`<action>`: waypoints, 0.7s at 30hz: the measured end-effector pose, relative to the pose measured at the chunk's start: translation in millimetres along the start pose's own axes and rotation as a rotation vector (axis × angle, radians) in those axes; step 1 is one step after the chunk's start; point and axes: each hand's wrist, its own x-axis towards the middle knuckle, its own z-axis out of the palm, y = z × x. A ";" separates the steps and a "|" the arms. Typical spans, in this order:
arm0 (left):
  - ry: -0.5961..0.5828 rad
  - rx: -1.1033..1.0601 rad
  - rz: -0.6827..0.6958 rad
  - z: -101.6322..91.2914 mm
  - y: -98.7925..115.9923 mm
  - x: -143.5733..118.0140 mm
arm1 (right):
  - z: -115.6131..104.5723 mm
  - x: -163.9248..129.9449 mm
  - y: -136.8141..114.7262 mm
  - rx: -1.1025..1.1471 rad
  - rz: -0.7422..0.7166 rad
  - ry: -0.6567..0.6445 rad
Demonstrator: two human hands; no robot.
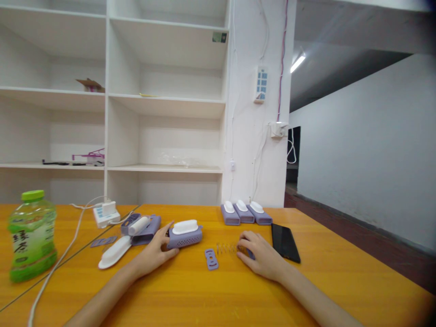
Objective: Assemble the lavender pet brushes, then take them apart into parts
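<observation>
My left hand [159,249] is at the left end of a purple perforated case [185,239] topped by a white oval piece [185,226]. Its thumb lies at the front and its fingers reach behind, gripping that end. My right hand [260,255] curls over a small purple piece [251,254], mostly hidden beneath the fingers. A thin metal coil spring [226,248] lies on its side by those fingertips. Between the hands lies a flat purple plate with slots [211,259].
Left are another purple case [150,230], a white oval piece [115,252], a power strip [106,214] with cable and a green bottle [33,236]. Three white-topped purple cases [246,214] stand at the back; a black phone [285,243] lies right. Shelves [166,168] rise behind.
</observation>
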 end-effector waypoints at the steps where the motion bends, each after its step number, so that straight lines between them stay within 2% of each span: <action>1: -0.023 0.028 -0.019 -2.8 1.2 -0.6 | 0.1 0.0 0.0 0.003 -0.001 0.002; 4: -0.092 0.105 -0.065 -14.8 7.6 -3.1 | 0.4 -0.3 -0.5 0.015 -0.005 0.008; 7: -0.103 0.181 -0.083 -27.9 19.8 -3.3 | 1.6 -0.7 -0.8 0.030 -0.006 0.019; 9: -0.053 0.241 -0.096 -34.1 32.7 -1.7 | 3.4 -0.8 -0.5 0.041 -0.004 0.030; 12: 0.096 0.320 -0.068 -32.6 59.2 -1.9 | 7.2 -0.1 0.6 0.056 0.002 0.047; 14: 0.163 0.324 0.050 -20.5 77.9 -7.4 | 9.9 0.7 1.4 0.064 0.005 0.057; 15: 0.173 0.302 0.173 -10.9 85.9 -11.8 | 11.1 1.1 1.8 0.066 0.006 0.062; 17: 0.075 0.239 0.366 12.8 97.2 -21.8 | 12.8 1.8 1.9 0.072 0.009 0.070; 21: -0.105 0.218 0.461 53.0 103.6 -34.1 | 13.9 2.2 0.9 0.088 0.014 0.082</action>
